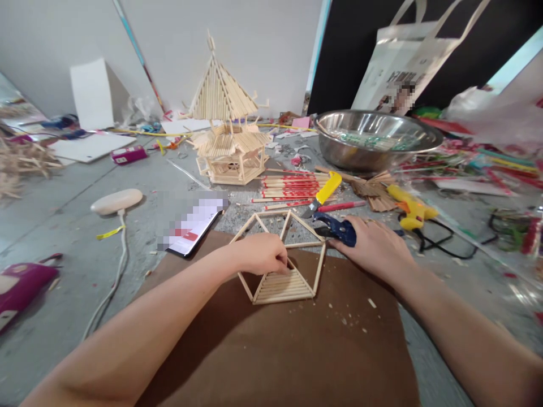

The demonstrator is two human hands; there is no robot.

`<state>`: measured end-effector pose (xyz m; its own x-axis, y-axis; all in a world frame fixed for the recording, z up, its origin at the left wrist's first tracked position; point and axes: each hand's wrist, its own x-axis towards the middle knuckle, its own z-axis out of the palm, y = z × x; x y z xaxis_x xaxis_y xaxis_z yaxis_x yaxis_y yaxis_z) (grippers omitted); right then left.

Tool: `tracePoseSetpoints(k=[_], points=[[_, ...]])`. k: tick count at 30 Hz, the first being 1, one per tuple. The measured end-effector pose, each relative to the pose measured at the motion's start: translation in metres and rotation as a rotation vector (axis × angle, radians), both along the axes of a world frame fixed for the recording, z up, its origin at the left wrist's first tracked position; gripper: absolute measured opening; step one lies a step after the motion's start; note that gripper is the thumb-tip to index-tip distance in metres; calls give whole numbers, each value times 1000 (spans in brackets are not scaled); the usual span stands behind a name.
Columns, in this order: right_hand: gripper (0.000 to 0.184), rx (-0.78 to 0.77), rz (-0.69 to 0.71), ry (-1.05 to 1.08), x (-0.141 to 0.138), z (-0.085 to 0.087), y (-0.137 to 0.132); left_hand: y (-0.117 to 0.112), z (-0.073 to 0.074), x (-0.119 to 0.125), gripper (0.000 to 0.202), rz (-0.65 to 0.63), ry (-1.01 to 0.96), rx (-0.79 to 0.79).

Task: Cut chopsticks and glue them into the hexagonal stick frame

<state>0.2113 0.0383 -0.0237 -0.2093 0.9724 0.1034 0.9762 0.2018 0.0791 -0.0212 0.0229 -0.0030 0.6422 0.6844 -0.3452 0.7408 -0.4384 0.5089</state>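
A six-sided frame of pale wooden sticks [320, 265] lies on a brown cloth [314, 350], with spokes dividing it into triangles. The near triangle is partly filled by a row of parallel sticks [284, 287]. My left hand [263, 254] is over the frame's middle, fingers pinched together at the top of that row; whatever they hold is hidden. At the frame's right corner, my right hand [377, 243] is closed around blue-handled cutters [339, 229], their dark jaws pointing left over the frame's edge.
Behind stands a stick-built pavilion [231, 141]. Red-and-cream sticks [292, 186], a yellow-handled knife [326, 189] and a red pen [341, 207] lie beyond the frame. A phone [195, 226] rests left; a yellow glue gun [411, 206] and steel bowl [377, 158] are right.
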Motion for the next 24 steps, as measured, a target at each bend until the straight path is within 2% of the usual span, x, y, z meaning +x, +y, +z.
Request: tracePoseSetpoints(k=[10,17,24], points=[[55,20,15,-4,3,-4,1,0,2,0,25,-19,42,7],[56,-3,-12,-5,2,-3,2,1,1,-2,24,-17,30,0],[54,31,20,35,3,-4,2,0,3,1,22,6,-4,25]])
